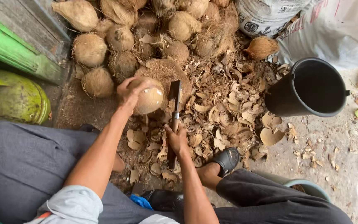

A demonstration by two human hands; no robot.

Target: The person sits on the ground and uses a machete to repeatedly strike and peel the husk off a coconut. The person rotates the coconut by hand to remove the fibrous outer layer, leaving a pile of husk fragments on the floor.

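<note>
Shell-littered ground (237, 103): left hand (130, 92) steadies coconut (149, 97), right hand (176, 139) holds cleaver (175, 99).

The left hand (128, 92) covers part of the coconut (149, 98), and the right hand (176, 139) hides the middle of the knife (175, 112) handle. The white sacks (307, 20) and topmost husked coconuts (146, 25) are cut off by the top edge. The bucket (311, 87) inside is too dark to tell.

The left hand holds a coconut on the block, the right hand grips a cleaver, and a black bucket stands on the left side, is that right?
Not quite: the head view shows the black bucket on the right side, not the left.
</note>
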